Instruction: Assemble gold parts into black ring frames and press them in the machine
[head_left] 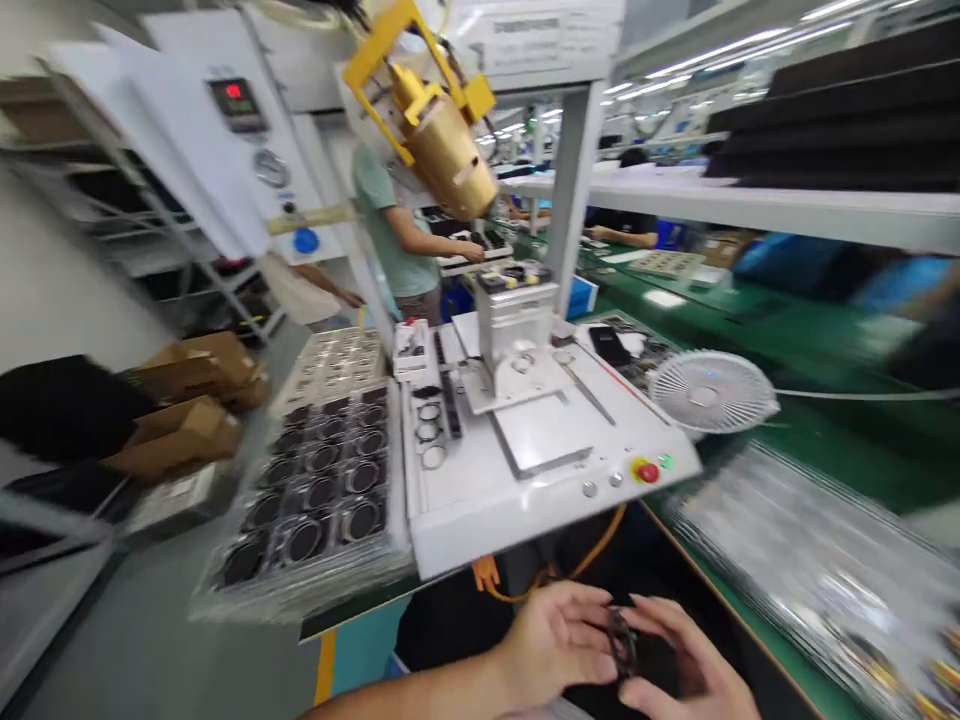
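Note:
Low in the head view, a dark ring-shaped watch case point(622, 643) is held up on edge between my two hands. My left hand point(559, 640) has its fingers and thumb closed on the left side of the ring. From the other side my right hand point(686, 655) grips it between curved fingers and thumb. Fingertips cover part of its rim. Beyond the hands stands a white press machine point(480, 500) with a metal fixture block point(519, 335) on its bed. Several similar rings point(429, 430) lie in a column on the bed's left side.
Left of the machine is a clear plastic tray point(401, 520) with several round dark parts. A gold cylinder head point(454, 160) hangs above. A red emergency button point(647, 471), tweezers point(592, 393), a white fan point(712, 390) and stacked clear trays point(810, 540) are at right. Co-workers stand behind.

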